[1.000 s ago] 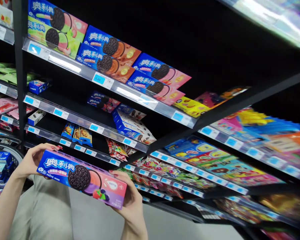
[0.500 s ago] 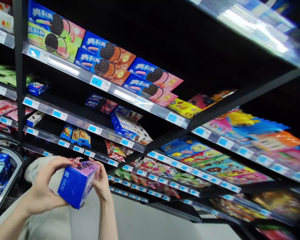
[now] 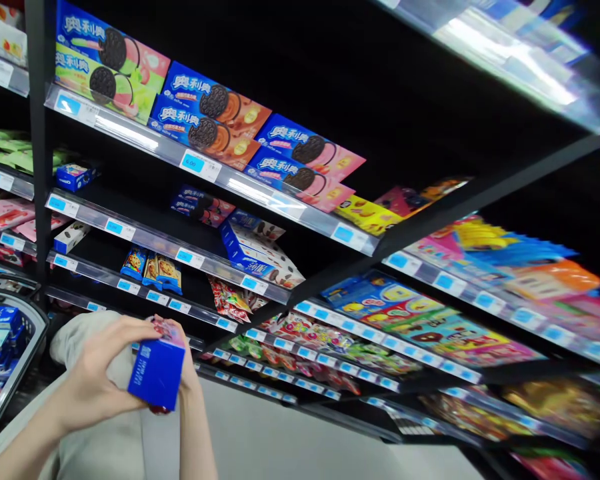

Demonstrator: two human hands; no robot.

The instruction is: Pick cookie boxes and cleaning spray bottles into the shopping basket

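Note:
A blue cookie box [image 3: 156, 375] with a pink upper face is held low in front of my lap, its plain blue end with white print turned toward me. My left hand [image 3: 97, 370] clasps it from the left, thumb along the lower edge and fingers over the top. On the far right side my right hand [image 3: 186, 363] grips the same box; most of its fingers are hidden behind it. A dark red fingernail peeks out below the box's lower edge.
Blue and pink cookie boxes [image 3: 207, 117] stand stacked on the upper shelf, above price tags. Lower down lie a white and blue box [image 3: 260, 250] and cookie packs [image 3: 163, 273]. A shopping basket [image 3: 39, 327] with blue packages is at left. Bagged sweets fill the shelves at right.
The cookie box has turned so its blue end faces me more squarely, and its pink side shows less. My right hand has shifted left, further behind the box.

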